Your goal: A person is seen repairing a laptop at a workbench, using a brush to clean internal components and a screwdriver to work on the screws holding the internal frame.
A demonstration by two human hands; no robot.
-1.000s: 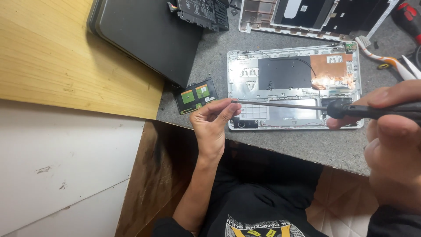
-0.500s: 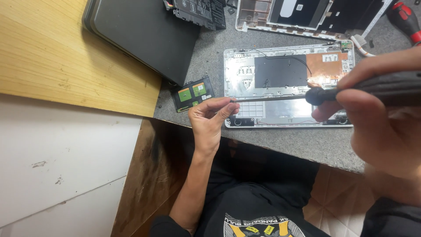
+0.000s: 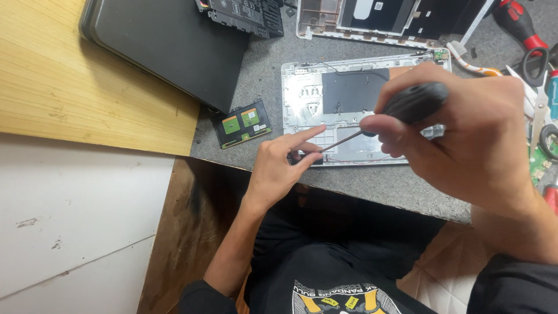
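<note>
My right hand (image 3: 465, 139) grips a black-handled screwdriver (image 3: 407, 103); its thin shaft slants down-left, with the tip at the near left corner of an opened silver laptop base (image 3: 305, 96) on the grey counter. My left hand (image 3: 279, 166) rests at that same corner, index finger stretched out along the base's near edge beside the tip, holding nothing. A dark panel (image 3: 354, 90) shows inside the base. Just left of it lies a small black board with two green squares (image 3: 241, 123).
A closed dark grey laptop (image 3: 168, 46) lies at the back left, partly on a wooden top (image 3: 70, 93). Black and white laptop parts (image 3: 383, 17) sit at the back. At the right are a red-handled tool (image 3: 520, 23), scissors (image 3: 535, 58) and a toothbrush (image 3: 471, 61).
My right hand has swung the screwdriver from nearly level to slanting down-left, bringing the tip to the base's near left corner. My left hand has stayed at that corner.
</note>
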